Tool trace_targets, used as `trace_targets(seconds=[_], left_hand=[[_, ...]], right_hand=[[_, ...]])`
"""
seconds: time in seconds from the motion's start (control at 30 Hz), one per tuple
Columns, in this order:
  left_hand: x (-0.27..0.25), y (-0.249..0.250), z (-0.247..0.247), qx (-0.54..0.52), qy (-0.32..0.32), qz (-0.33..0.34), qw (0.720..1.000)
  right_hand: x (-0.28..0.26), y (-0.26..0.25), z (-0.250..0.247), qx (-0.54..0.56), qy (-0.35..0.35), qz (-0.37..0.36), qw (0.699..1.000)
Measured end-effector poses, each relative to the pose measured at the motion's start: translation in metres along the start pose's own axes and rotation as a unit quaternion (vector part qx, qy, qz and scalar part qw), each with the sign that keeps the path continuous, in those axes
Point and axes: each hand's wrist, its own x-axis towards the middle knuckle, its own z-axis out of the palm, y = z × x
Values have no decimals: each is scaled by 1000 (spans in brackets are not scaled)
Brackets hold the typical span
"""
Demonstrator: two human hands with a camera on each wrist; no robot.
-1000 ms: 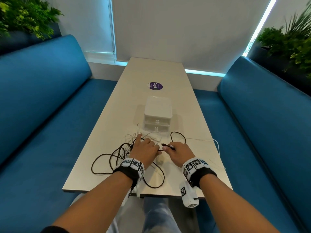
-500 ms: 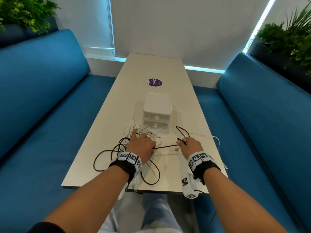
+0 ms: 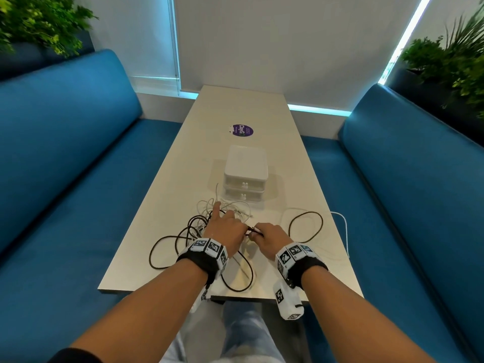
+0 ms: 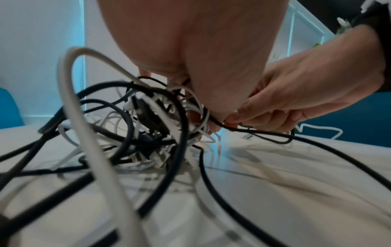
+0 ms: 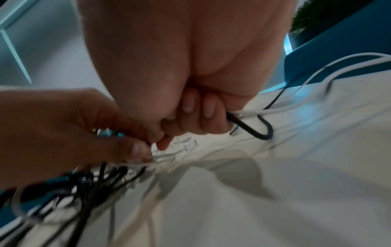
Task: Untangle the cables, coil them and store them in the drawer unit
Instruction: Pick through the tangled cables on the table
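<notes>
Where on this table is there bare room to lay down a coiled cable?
Bare table lies beyond the purple sticker to the far end, and in strips either side of the drawer unit. The near right corner, right of the black loop, holds only a thin white cable. Crowded: the cable tangle under the left hand and right hand.

Arms: both are stretched forward, forearms bare, a marker band worn on each wrist.
Left hand point(image 3: 226, 229): held palm down, index finger extended forward, the other fingers curled; a black cable point(image 4: 262, 133) is pinched at thumb and fingertip.
Right hand point(image 3: 269, 235): closed in a fist, fingers point(image 5: 198, 107) curled round the same cable.
Spacing: the hands are met at the fingertips.
</notes>
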Motion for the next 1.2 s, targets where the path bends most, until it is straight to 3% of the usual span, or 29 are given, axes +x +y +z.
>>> trace_targets(seconds=[0.37,0.5,0.77,1.0,1.2], left_hand=[[-9,-17,-2,-17,9,-31,999],[-8,-7,-4,15,11,-18,1000],[-10,-1,-11,14,14,4,1000],[-10,-2,-1,-10,38,-18,999],[-12,-10,-1,-31,20,-36,999]], right_hand=[[-1,23,-28,-23,73,113,991],[-6,12,-21,-106,96,78,987],[-9,-13,6,-33,39,-33,998],[-4,-10,5,-47,58,-23,997],[-2,4,-9,-30,93,24,995]])
